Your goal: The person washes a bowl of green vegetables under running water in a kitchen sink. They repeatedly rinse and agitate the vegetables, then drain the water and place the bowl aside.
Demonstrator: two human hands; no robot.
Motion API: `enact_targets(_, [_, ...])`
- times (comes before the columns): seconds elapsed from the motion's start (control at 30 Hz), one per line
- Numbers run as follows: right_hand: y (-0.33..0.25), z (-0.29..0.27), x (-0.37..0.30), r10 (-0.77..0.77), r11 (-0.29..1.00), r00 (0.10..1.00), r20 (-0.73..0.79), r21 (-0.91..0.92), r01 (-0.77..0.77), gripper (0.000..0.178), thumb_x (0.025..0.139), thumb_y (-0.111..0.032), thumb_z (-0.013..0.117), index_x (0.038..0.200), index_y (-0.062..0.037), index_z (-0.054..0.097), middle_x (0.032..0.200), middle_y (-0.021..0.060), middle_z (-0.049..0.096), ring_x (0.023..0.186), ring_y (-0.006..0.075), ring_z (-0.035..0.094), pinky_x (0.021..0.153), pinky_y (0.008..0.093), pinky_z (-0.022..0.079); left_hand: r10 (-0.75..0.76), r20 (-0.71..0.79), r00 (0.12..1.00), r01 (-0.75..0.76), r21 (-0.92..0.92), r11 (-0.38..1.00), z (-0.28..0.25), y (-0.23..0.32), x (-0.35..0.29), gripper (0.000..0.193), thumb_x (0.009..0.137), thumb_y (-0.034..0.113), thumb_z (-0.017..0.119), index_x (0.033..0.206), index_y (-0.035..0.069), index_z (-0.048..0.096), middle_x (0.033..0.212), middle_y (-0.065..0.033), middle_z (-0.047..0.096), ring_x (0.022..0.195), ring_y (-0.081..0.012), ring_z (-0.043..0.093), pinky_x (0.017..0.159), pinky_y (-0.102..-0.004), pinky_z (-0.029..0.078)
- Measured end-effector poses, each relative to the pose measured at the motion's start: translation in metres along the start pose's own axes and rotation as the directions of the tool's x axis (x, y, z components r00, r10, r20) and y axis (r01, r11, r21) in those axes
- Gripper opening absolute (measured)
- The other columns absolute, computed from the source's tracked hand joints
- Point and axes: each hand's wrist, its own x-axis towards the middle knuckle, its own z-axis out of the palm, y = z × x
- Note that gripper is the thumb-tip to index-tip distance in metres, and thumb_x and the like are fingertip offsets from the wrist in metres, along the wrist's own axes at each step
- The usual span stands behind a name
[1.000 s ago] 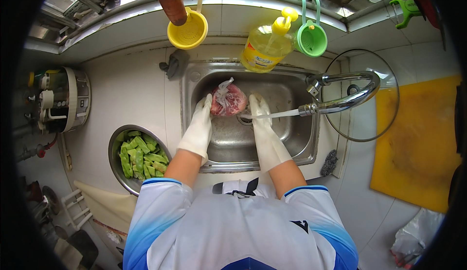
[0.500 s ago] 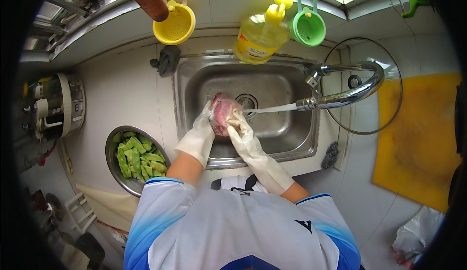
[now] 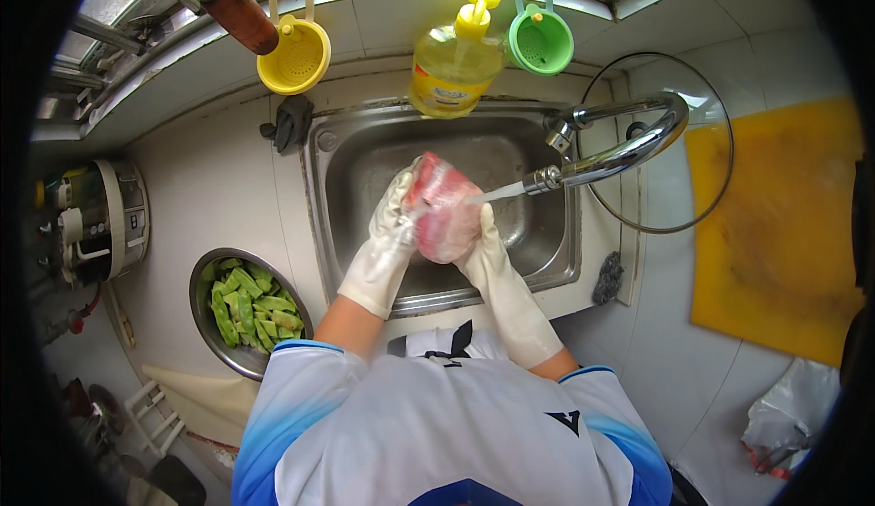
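Over the steel sink (image 3: 319,187) I hold a piece of raw red meat (image 3: 444,219), which looks wet and glossy. My left hand (image 3: 390,219), in a white rubber glove, grips its left side. In a matching glove, my right hand (image 3: 488,249) cups its lower right side, thumb up along the edge. Water from the chrome faucet (image 3: 629,155) runs onto the meat's right part. The undersides of my fingers are hidden behind the meat.
A steel bowl of cut green beans (image 3: 251,310) stands left of the sink. Behind it are a yellow soap bottle (image 3: 451,77), yellow and green hanging strainers (image 3: 541,39) and a dark cloth (image 3: 292,123). On the right are a glass lid (image 3: 702,132), a scouring pad (image 3: 608,278) and a yellow board (image 3: 775,232).
The meat has been turned and raised, so a broader face shows and the stream now strikes it. My right hand has shifted to its right side. The whole view has moved slightly.
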Motion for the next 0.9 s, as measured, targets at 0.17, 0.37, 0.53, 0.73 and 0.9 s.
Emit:
enact_targets(0.17, [0.001, -0.017, 0.000, 0.027, 0.988, 0.999, 0.027, 0.151, -0.031, 0.108, 0.091, -0.082, 0.062, 0.168, -0.0104, 0.034, 0.166, 0.0130, 0.048, 0.150, 0.0334, 0.048, 0.126, 0.0547, 0.041, -0.143, 0.129, 0.981, 0.185, -0.435, 0.881, 0.037, 0.050, -0.015, 0.073, 0.099, 0.030, 0.080, 0.156, 0.001, 0.046, 0.145, -0.0143, 0.062, 0.133, -0.0258, 0.063, 0.117, -0.0440, 0.051])
enact_targets(0.37, [-0.009, -0.030, -0.013, 0.064, 0.978, 0.994, 0.084, 0.193, -0.079, 0.116, 0.088, -0.086, 0.061, 0.168, -0.0087, 0.032, 0.165, 0.0187, 0.047, 0.147, 0.0371, 0.052, 0.125, 0.0570, 0.043, -0.115, 0.198, 0.973, 0.170, -0.286, 0.943, 0.045, 0.063, -0.022, 0.077, 0.099, 0.035, 0.080, 0.154, -0.005, 0.046, 0.146, -0.0140, 0.061, 0.135, -0.0233, 0.060, 0.118, -0.0382, 0.047])
enact_targets(0.53, [-0.014, -0.020, -0.019, -0.077, 0.985, 0.995, -0.067, -0.159, 0.066, 0.093, 0.102, -0.061, 0.066, 0.163, 0.0014, 0.036, 0.162, 0.0176, 0.050, 0.148, 0.0309, 0.051, 0.127, 0.0471, 0.039, -0.273, 0.266, 0.925, 0.331, -0.210, 0.920, 0.036, 0.037, -0.027, 0.089, 0.090, 0.064, 0.081, 0.151, 0.004, 0.055, 0.147, -0.0099, 0.064, 0.134, -0.0234, 0.062, 0.121, -0.0405, 0.044])
enact_targets(0.73, [-0.009, -0.024, -0.030, -0.192, 0.787, 0.978, 0.079, -0.584, 0.201, 0.064, 0.114, -0.037, 0.059, 0.159, 0.0039, 0.042, 0.162, 0.0165, 0.050, 0.148, 0.0245, 0.049, 0.127, 0.0413, 0.034, -0.354, 0.171, 0.919, 0.391, -0.505, 0.770, 0.018, 0.061, -0.061, 0.094, 0.082, 0.068, 0.085, 0.147, 0.005, 0.060, 0.145, -0.0083, 0.067, 0.133, -0.0247, 0.063, 0.119, -0.0433, 0.047])
enact_targets(0.9, [-0.017, 0.006, -0.027, -0.194, 0.915, 0.980, -0.034, -0.368, 0.168, 0.068, 0.114, -0.044, 0.053, 0.162, 0.0027, 0.039, 0.160, 0.0185, 0.053, 0.151, 0.0290, 0.048, 0.128, 0.0468, 0.037, -0.307, 0.277, 0.910, 0.414, -0.578, 0.703, 0.011, 0.032, -0.053, 0.094, 0.080, 0.068, 0.086, 0.146, 0.005, 0.062, 0.144, -0.0107, 0.068, 0.135, -0.0268, 0.063, 0.119, -0.0444, 0.048])
